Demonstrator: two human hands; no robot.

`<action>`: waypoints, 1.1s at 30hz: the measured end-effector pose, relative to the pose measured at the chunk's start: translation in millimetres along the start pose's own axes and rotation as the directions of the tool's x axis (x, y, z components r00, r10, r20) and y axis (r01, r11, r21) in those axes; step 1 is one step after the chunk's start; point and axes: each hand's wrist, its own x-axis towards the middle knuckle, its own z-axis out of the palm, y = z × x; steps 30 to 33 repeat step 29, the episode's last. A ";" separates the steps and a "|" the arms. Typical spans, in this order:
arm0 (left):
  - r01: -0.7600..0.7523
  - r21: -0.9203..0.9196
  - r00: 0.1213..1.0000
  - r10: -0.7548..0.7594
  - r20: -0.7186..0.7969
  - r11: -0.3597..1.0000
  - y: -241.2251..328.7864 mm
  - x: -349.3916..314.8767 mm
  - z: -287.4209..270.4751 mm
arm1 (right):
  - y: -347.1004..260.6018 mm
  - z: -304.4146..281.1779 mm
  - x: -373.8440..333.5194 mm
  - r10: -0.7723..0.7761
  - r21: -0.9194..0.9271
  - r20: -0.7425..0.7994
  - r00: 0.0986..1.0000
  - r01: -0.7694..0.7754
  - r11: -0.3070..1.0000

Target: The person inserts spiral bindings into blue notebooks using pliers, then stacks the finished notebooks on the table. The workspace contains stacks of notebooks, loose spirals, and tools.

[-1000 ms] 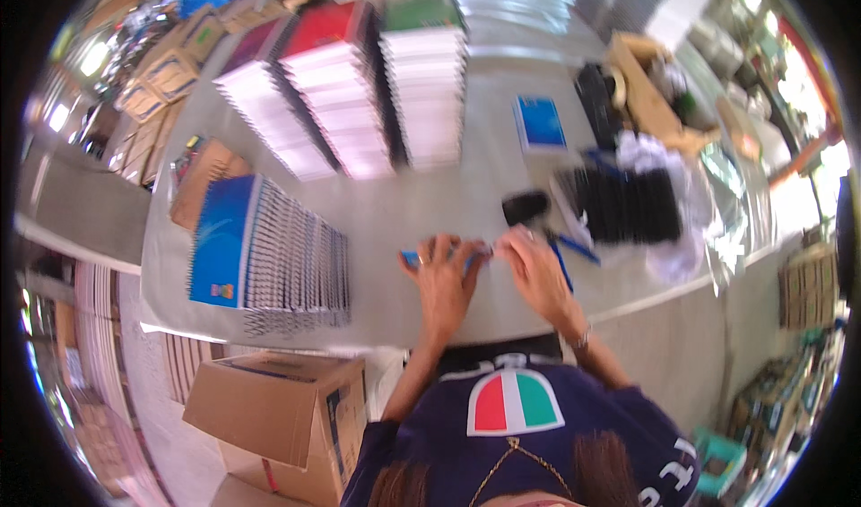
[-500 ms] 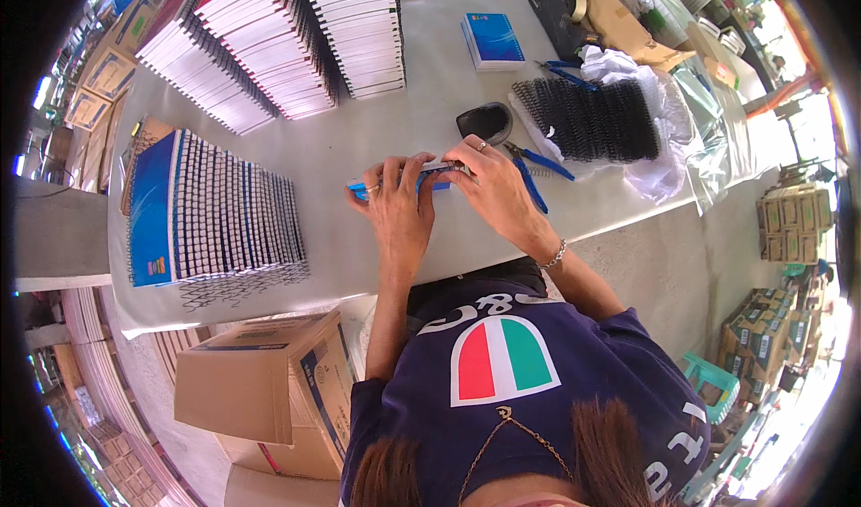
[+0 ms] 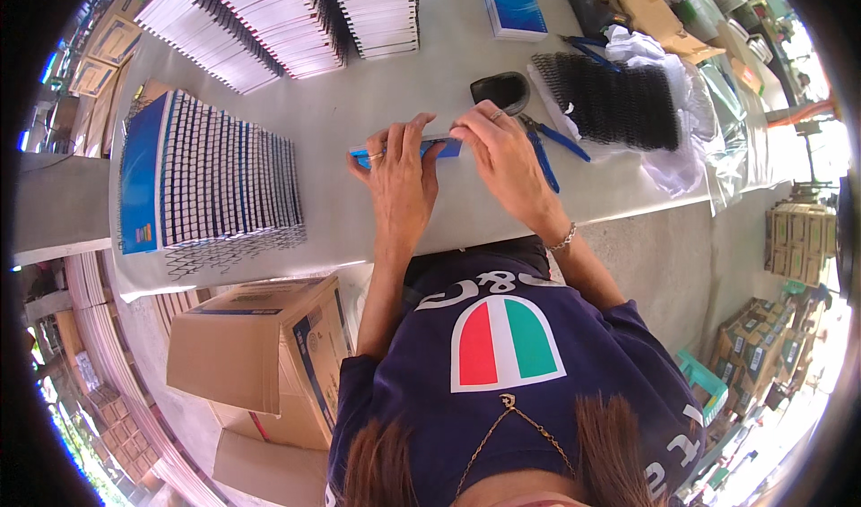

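Observation:
My left hand (image 3: 401, 182) is closed around a small blue notebook (image 3: 454, 148), held on its edge just above the table. Its fingers lie over the top side, and a blue corner shows at the left. At the notebook's right end, the fingertips of my right hand (image 3: 513, 164) are pinched on its upper edge. What exactly they grip there is partly hidden. Blue-handled pliers (image 3: 543, 148) lie just right of my right hand. Beside them is a dark, rounded cup-like object (image 3: 500, 93).
Coil-bound blue notebooks (image 3: 143, 184) stand stacked at left; taller stacks (image 3: 377, 14) rise at the back. A blue booklet pile (image 3: 516, 9), black wire coils (image 3: 610, 99) on white wrapping and a second pair of pliers (image 3: 592, 52) occupy the right. A cardboard box (image 3: 224, 350) sits below the table's front edge.
The view has tilted, so the table and its things sit higher in the picture. My right fingers have shifted slightly along the notebook's right end; my left hand keeps its grip.

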 end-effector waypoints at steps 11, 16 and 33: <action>-0.108 -0.141 0.994 0.106 -0.016 0.984 -21.1 3.4 -14.9 | 11.8 -11.6 12.4 0.085 0.088 0.117 0.989 -0.096 0.992; -0.111 -0.206 0.988 0.131 0.086 0.972 -49.2 0.3 -26.2 | 43.2 -17.8 18.1 0.261 -0.224 0.095 0.961 -0.235 0.946; 0.139 -0.473 0.976 -0.202 -0.085 0.870 -52.4 -22.6 -5.6 | 89.4 11.4 20.8 0.159 -0.239 0.043 0.986 -0.144 0.960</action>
